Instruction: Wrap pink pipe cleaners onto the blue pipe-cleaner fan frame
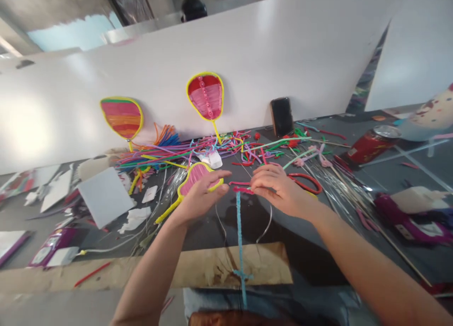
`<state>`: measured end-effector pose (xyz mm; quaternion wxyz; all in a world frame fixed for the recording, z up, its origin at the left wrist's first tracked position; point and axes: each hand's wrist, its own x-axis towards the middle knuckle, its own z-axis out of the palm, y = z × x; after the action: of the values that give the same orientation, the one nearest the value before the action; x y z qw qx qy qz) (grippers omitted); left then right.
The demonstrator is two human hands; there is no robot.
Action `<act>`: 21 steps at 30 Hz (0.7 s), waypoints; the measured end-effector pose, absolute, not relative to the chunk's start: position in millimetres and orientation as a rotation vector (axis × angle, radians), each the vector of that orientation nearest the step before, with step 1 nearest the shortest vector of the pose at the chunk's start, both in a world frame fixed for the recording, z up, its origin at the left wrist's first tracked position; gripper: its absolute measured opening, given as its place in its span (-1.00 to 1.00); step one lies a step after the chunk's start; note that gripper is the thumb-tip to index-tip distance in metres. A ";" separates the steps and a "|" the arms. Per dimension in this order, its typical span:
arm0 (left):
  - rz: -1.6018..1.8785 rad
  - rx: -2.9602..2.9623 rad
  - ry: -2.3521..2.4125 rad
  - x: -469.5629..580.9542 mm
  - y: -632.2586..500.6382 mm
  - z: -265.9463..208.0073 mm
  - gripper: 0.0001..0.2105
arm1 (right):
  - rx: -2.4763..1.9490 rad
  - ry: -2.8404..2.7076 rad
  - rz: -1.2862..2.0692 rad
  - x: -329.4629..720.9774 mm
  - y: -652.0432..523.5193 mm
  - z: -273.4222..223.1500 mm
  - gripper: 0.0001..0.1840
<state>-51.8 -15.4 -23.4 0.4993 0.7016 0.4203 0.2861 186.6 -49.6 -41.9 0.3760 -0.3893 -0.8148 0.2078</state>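
My right hand [274,187] is closed, its fingertips pinched on the pink pipe cleaner [242,190] at the top of a long light-blue fuzzy stem [239,227]. The stem runs down toward my lap and has a small blue cross-twist near its lower end. My left hand [203,194] is open, thumb and index finger apart, just left of the pink piece and not touching it. Under and behind this hand lies a yellow-rimmed pink fan shape [196,177] with a yellow handle. Two thin clear wires hang below my hands.
Bundled pipe cleaners [159,154] lie along the white divider [247,71], where two yellow-rimmed fans [205,97] and a phone [282,117] lean. At right are a red can [375,144], sticks and a purple box [410,217]. A white card [105,197] lies left; brown paper [191,264] lines the front.
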 end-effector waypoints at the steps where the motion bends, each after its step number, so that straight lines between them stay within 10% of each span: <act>1: 0.638 1.856 0.974 -47.8 -13.2 -12.3 -0.68 | -0.974 -2.108 0.582 181.6 -48.1 -36.0 -0.84; 21: 0.385 1.506 0.684 -53.4 34.1 -21.3 -0.91 | -1.039 -1.658 1.461 157.0 3.5 -72.4 -0.71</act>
<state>-53.4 34.1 -21.3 0.6606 0.6658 0.3022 0.1702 157.0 3.5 -72.4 0.3426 -0.3995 -0.6379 0.5622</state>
